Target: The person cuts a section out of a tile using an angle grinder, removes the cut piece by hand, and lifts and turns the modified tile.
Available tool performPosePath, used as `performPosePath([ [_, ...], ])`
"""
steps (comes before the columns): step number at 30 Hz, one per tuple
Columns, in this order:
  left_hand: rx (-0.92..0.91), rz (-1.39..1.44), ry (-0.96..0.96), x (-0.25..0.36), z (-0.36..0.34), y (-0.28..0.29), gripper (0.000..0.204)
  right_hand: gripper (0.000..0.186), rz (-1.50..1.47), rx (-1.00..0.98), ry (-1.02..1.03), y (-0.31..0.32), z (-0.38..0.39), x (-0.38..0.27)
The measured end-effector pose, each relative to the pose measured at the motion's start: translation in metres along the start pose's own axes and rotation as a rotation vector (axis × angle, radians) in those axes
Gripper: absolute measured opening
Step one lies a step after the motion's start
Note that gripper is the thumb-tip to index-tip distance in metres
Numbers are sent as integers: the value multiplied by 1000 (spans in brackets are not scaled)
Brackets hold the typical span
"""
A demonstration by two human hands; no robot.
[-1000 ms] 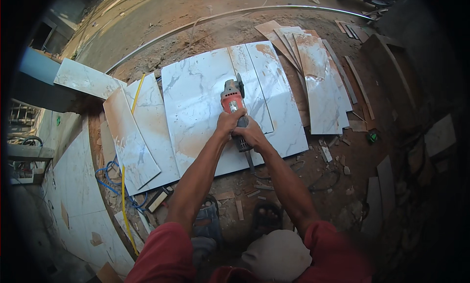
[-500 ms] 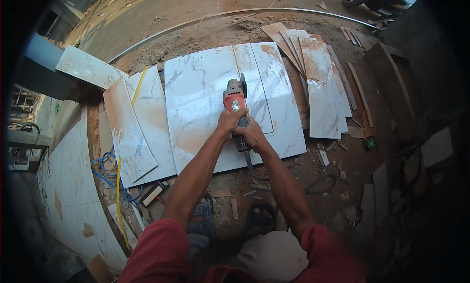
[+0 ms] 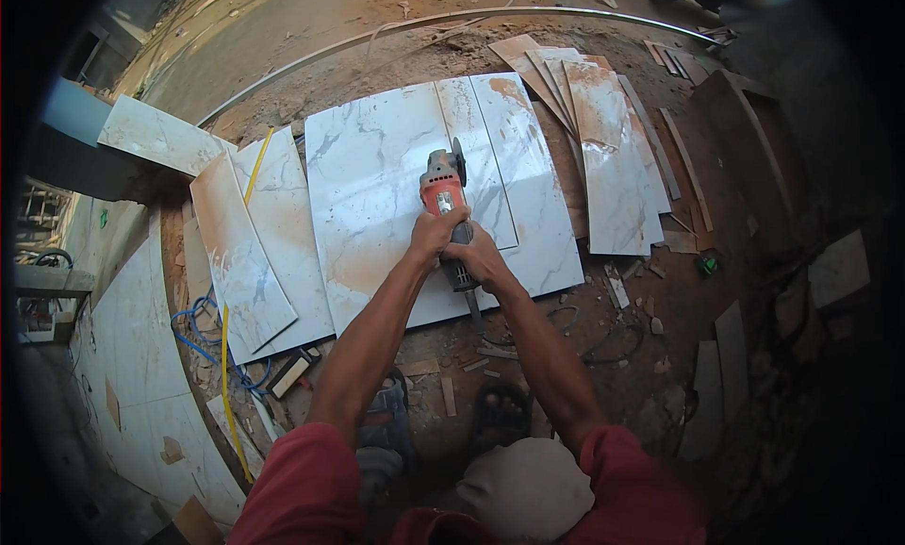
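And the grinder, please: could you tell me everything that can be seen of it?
The grinder has a grey head, a red body with a pale label, and a dark handle with slots at its rear. A dark disc stands on edge at the head's right. It points away over the white tile, gripped by the left hand and right hand. A cord leaves its rear.

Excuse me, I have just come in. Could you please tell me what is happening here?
A person grips a red and grey angle grinder with both hands, the left hand and the right hand close together on its body. The grinder is over a large white marbled tile, with its disc upright near a long line on the surface. I cannot tell whether the disc is spinning or touching. Other loose tiles lie to the left, and a fanned tile stack to the right.
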State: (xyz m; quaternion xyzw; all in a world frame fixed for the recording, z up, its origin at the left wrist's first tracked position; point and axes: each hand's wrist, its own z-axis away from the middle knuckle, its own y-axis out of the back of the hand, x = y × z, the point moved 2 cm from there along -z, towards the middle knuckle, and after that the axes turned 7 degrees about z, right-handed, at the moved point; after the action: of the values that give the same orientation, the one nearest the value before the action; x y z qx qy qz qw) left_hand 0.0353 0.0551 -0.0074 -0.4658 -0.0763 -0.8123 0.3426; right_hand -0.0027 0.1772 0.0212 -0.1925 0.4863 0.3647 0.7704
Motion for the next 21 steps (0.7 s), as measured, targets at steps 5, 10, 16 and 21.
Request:
performPosePath([
  [5, -3, 9, 5, 1, 5, -2, 35, 70, 21, -20, 1, -1, -7, 18],
  [10, -13, 33, 25, 1, 1, -1, 32, 70, 38, -22, 13, -1, -13, 23],
  [16, -16, 52, 24, -3, 12, -3, 30, 69, -10, -27, 45, -2, 2, 19],
  [21, -14, 68, 40, -1, 8, -6, 29, 67, -1, -20, 15, 2, -3, 19],
])
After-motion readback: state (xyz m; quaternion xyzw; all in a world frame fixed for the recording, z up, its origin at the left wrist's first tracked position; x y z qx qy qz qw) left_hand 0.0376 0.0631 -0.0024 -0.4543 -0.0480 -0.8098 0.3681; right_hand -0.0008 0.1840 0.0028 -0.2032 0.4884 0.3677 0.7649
